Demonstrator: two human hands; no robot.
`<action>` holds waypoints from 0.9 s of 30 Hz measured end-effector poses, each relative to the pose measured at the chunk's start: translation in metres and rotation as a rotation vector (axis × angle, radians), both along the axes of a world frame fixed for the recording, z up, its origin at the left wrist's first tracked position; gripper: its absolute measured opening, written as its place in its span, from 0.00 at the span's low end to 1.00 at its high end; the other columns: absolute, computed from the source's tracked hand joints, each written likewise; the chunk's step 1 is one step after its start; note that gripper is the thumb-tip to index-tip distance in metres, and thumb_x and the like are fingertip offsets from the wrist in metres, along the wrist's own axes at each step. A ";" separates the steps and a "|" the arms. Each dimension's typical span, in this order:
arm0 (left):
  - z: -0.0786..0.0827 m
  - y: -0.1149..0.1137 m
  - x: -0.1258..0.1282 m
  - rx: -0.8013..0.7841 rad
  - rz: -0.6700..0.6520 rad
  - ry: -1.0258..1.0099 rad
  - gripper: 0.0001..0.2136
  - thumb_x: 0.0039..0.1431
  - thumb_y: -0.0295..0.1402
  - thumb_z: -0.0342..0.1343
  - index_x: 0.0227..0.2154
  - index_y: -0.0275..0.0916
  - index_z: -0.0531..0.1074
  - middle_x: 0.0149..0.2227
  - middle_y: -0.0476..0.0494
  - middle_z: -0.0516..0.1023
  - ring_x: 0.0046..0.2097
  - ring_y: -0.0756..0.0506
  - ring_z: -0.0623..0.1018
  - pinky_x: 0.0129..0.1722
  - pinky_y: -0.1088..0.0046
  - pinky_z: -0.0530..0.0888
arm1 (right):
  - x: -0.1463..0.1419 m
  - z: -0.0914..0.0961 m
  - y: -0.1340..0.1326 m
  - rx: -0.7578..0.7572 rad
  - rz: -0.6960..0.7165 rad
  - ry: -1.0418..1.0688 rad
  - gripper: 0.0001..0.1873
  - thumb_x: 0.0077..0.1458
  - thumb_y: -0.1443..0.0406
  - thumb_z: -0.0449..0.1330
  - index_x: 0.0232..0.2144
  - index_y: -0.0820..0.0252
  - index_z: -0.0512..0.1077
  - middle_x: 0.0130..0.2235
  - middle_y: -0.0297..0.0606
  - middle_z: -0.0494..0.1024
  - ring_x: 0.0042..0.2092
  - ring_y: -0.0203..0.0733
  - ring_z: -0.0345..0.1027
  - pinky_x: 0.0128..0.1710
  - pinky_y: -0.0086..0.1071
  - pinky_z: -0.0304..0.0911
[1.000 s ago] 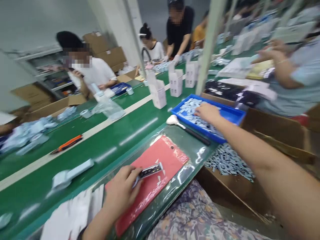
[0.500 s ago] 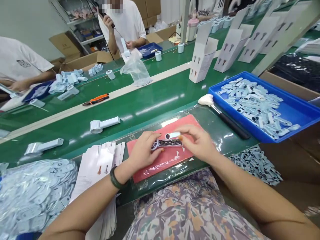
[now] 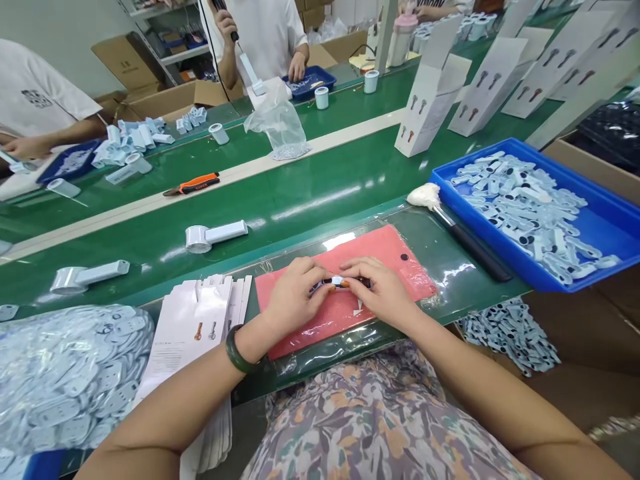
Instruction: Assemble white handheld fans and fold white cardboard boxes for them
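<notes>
The left hand [image 3: 299,293] is angled inward, thumb and curled fingertips pinching the left part of a small pale-and-dark assembly [image 3: 338,282]. The right hand [image 3: 383,293] mirrors it, thumb and fingertips gripping the assembly from the right. The assembly sits between both hands, over the red mat [image 3: 387,245]. Both forearms converge from the lower corners. Printed sheets [image 3: 183,323] lie left; a black-handled brush [image 3: 475,245] lies right, beside the blue tray [image 3: 607,223].

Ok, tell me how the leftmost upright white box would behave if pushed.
The white box looks apt to tip, standing tall on a narrow base. It is probably light, its walls resembling thin card. Its raised flap would likely bend.
</notes>
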State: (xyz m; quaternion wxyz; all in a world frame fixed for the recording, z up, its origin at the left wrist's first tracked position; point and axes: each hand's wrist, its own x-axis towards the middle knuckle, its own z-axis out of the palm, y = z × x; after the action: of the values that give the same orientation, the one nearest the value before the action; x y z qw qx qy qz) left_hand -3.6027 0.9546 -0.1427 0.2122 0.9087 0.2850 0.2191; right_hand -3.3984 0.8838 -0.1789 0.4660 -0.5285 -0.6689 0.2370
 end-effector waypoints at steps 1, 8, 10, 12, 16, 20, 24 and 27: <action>0.002 0.000 0.000 -0.002 0.004 0.008 0.05 0.68 0.30 0.56 0.41 0.41 0.77 0.40 0.43 0.80 0.44 0.42 0.77 0.46 0.61 0.75 | 0.001 0.000 0.000 -0.036 0.013 0.005 0.08 0.66 0.65 0.58 0.37 0.55 0.78 0.43 0.41 0.83 0.48 0.47 0.77 0.48 0.44 0.72; 0.007 -0.028 -0.008 0.054 -0.011 0.108 0.06 0.67 0.35 0.58 0.43 0.41 0.76 0.47 0.38 0.80 0.53 0.36 0.77 0.55 0.51 0.75 | 0.011 0.013 -0.015 -0.227 0.219 -0.204 0.23 0.63 0.65 0.60 0.60 0.56 0.70 0.55 0.47 0.78 0.57 0.53 0.71 0.58 0.52 0.65; 0.005 -0.038 -0.008 0.063 0.023 0.180 0.10 0.68 0.34 0.56 0.49 0.40 0.74 0.51 0.36 0.81 0.58 0.33 0.76 0.59 0.44 0.72 | 0.011 0.017 -0.017 -0.258 0.278 -0.290 0.22 0.64 0.65 0.60 0.60 0.56 0.72 0.54 0.47 0.78 0.57 0.54 0.70 0.58 0.53 0.63; 0.003 -0.045 -0.005 0.065 0.053 0.233 0.12 0.69 0.32 0.53 0.51 0.39 0.74 0.52 0.36 0.81 0.59 0.32 0.75 0.59 0.42 0.72 | 0.009 0.018 -0.017 -0.262 0.273 -0.340 0.21 0.65 0.66 0.58 0.59 0.56 0.73 0.52 0.47 0.78 0.55 0.54 0.70 0.56 0.53 0.63; 0.004 -0.045 0.001 0.054 0.058 0.273 0.11 0.68 0.30 0.51 0.48 0.38 0.75 0.50 0.35 0.81 0.55 0.33 0.77 0.56 0.45 0.74 | 0.008 0.014 -0.014 -0.223 0.234 -0.363 0.20 0.65 0.67 0.57 0.58 0.56 0.74 0.53 0.47 0.78 0.55 0.53 0.69 0.55 0.49 0.62; 0.007 -0.042 -0.001 0.081 0.024 0.305 0.13 0.67 0.31 0.53 0.51 0.36 0.74 0.51 0.34 0.81 0.58 0.32 0.74 0.59 0.44 0.72 | 0.006 0.009 -0.016 -0.171 0.251 -0.404 0.19 0.66 0.64 0.58 0.58 0.60 0.73 0.52 0.49 0.78 0.54 0.54 0.69 0.54 0.48 0.61; 0.010 -0.040 0.002 0.085 0.025 0.357 0.11 0.66 0.29 0.52 0.48 0.37 0.74 0.50 0.34 0.81 0.52 0.34 0.78 0.56 0.47 0.74 | 0.000 0.002 -0.014 -0.120 0.208 -0.468 0.19 0.67 0.62 0.56 0.56 0.62 0.74 0.49 0.51 0.79 0.50 0.56 0.69 0.51 0.49 0.62; 0.013 -0.038 0.006 0.103 -0.003 0.377 0.11 0.65 0.29 0.53 0.48 0.38 0.75 0.49 0.35 0.81 0.52 0.35 0.78 0.55 0.49 0.74 | 0.006 0.000 -0.009 -0.108 0.214 -0.424 0.20 0.66 0.62 0.57 0.57 0.62 0.74 0.50 0.52 0.80 0.51 0.56 0.71 0.52 0.52 0.64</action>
State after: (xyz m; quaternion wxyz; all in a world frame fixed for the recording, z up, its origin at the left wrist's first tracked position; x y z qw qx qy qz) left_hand -3.5971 0.9168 -0.1297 0.1083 0.9437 0.3069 0.0589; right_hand -3.3920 0.8747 -0.1784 0.2585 -0.5166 -0.7903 0.2043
